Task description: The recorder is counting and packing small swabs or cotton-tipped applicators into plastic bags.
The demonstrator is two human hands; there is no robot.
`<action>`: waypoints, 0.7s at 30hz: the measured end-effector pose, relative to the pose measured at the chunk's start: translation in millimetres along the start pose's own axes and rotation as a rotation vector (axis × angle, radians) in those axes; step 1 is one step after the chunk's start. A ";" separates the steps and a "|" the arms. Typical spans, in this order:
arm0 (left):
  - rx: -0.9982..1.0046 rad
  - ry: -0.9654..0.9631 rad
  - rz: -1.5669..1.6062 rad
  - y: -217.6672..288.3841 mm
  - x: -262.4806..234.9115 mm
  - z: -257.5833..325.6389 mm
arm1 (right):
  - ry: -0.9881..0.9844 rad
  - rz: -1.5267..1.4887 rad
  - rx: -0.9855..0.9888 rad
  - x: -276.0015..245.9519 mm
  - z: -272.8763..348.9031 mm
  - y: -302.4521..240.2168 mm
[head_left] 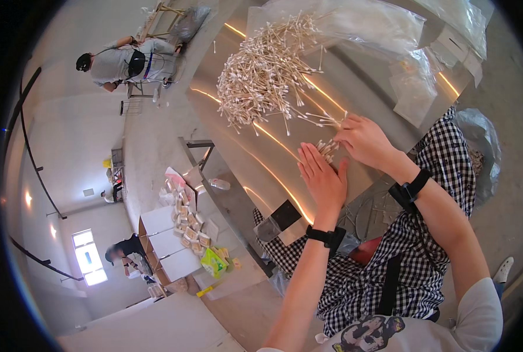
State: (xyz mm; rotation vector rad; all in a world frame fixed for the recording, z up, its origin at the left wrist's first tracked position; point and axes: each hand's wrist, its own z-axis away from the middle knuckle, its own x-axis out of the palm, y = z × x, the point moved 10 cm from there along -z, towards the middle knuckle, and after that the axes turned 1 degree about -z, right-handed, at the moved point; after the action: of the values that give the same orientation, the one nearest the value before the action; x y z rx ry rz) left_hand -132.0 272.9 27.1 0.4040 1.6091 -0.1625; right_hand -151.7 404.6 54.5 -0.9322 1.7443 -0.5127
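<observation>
A large heap of cotton swabs [267,70] with pale sticks and white tips lies on the shiny metal table [232,155]. My left hand [323,183] rests flat beside a small bundle of swabs [327,150], fingers stretched out and thumb apart. At the other side of that bundle, my right hand [367,141] has its fingers curled and pinched on swabs; its fingertips partly hide them. Several loose swabs [320,119] trail from the heap to the right hand's fingers.
Clear plastic bags [384,29] lie along the table's far side. A dark square box [279,220] sits at the near left edge. Leftward, packed small boxes [191,226] and a green packet [213,263] lie on another surface. A person [126,63] works at the far left.
</observation>
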 end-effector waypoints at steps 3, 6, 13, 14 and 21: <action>-0.001 0.039 -0.022 -8.9 1.7 -18.8 | 0.022 0.117 0.040 -3.4 -6.9 10.2; -0.008 0.038 -0.026 -25.7 -1.5 -39.7 | 0.122 0.153 0.093 -10.9 -12.1 12.1; -0.048 0.015 -0.009 7.7 3.9 17.8 | 0.100 0.131 0.067 -8.0 -6.5 13.0; -0.043 0.012 -0.005 13.1 4.3 26.8 | 0.109 0.113 0.061 -9.3 -5.1 13.7; -0.062 -0.003 0.011 -4.9 -3.2 12.6 | 0.111 0.103 0.045 -4.4 -9.2 5.7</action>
State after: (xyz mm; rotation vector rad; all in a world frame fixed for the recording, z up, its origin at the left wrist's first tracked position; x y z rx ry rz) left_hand -121.8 263.6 28.6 0.3641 1.6045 -0.1049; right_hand -161.6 410.6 56.4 -0.7912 1.8623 -0.5429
